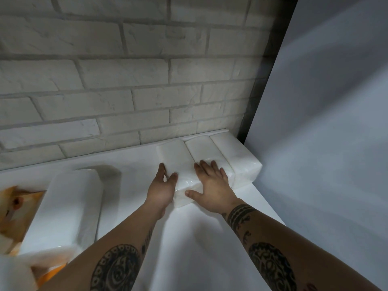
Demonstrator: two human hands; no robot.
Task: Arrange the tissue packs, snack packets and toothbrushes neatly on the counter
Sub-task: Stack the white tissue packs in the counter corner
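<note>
Three white tissue packs lie side by side against the brick wall at the back right of the white counter (130,164). The leftmost tissue pack (174,156) has my left hand (161,190) pressed flat against its left side, fingers straight. My right hand (212,185) lies flat across its top and the middle tissue pack (202,148), thumb on the near end. The rightmost tissue pack (235,156) sits next to the side panel. Another tissue pack (63,208) lies at the left. No toothbrushes show.
Orange snack packets (14,208) lie at the far left edge, partly cut off. A pale side panel (325,133) rises at the right. The counter's right edge (270,204) runs along beside my right forearm.
</note>
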